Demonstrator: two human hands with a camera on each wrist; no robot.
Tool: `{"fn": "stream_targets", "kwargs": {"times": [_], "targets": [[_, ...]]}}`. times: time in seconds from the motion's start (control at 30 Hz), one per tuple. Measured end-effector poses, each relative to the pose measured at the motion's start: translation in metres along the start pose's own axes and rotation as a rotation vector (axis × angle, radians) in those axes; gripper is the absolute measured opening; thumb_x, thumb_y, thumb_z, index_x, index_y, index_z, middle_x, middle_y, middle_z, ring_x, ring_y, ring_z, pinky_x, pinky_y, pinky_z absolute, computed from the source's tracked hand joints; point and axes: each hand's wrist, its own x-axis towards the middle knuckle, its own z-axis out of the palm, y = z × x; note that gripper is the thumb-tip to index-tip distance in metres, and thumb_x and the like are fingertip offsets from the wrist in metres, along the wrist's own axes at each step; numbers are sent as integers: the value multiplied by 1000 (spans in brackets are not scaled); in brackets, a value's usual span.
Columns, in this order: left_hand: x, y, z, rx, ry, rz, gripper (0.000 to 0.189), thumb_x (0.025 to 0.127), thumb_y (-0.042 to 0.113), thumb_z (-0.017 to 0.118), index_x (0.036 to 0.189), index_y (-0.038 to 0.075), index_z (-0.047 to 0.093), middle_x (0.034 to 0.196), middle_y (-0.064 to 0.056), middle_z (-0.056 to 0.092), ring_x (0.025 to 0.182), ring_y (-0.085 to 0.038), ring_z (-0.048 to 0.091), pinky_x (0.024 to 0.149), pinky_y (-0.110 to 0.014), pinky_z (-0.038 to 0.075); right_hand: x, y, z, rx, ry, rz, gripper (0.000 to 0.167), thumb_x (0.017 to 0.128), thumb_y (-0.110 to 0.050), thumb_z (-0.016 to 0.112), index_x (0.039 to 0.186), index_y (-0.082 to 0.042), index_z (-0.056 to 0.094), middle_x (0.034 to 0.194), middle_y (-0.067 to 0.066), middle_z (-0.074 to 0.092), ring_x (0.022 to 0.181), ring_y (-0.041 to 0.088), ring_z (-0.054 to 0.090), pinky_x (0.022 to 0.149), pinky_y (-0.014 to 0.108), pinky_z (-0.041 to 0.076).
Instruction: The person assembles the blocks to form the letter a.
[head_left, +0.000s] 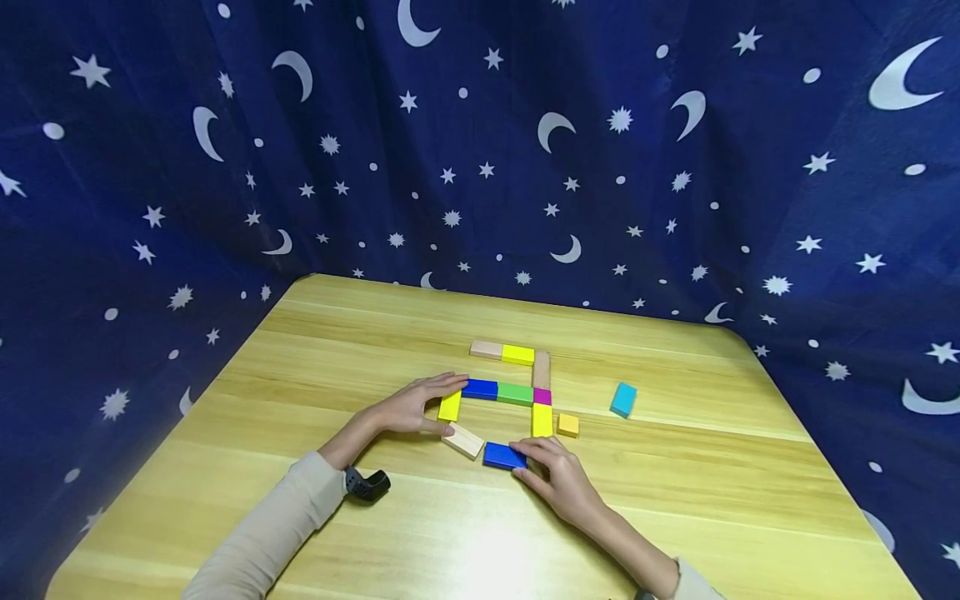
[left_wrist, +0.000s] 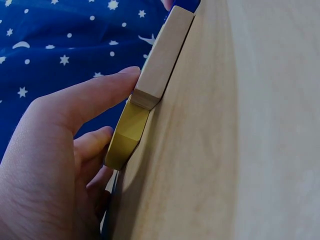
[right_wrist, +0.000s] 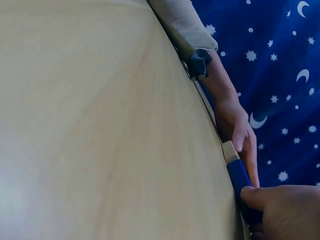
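Note:
Flat coloured blocks lie end to end on the table. My left hand (head_left: 412, 406) arches beside a yellow block (head_left: 449, 406). Its thumb touches a slanted pale wooden block (head_left: 463, 442), and its fingers reach the corner by a dark blue block (head_left: 480, 389). In the left wrist view, a fingertip rests by the yellow block (left_wrist: 122, 137), and the thumb lies against the pale block (left_wrist: 164, 57). My right hand (head_left: 558, 479) pinches another blue block (head_left: 504, 456) between thumb and fingers at its right end. In the right wrist view this blue block (right_wrist: 239, 177) lies close to the pale one.
A green block (head_left: 515, 394), a magenta block (head_left: 542, 397), and a yellow block (head_left: 542, 420) continue the row. Pale and yellow blocks (head_left: 518, 355) stand behind. An orange block (head_left: 568, 425) and a light blue block (head_left: 623, 400) lie apart on the right. A starry curtain (head_left: 480, 167) surrounds the table.

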Motion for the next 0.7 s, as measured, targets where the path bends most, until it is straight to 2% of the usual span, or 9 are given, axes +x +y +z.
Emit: {"fn": "stream_targets", "kwargs": {"times": [0.7], "targets": [[0, 0, 0, -2, 6, 6, 86, 79, 60, 59, 147, 16, 27, 151, 1, 20, 138, -24, 14, 105, -57, 15, 1, 2, 2, -2, 1, -5, 35, 77, -14, 75, 111, -9, 68, 106, 0, 65, 97, 15, 58, 80, 33, 50]]}}
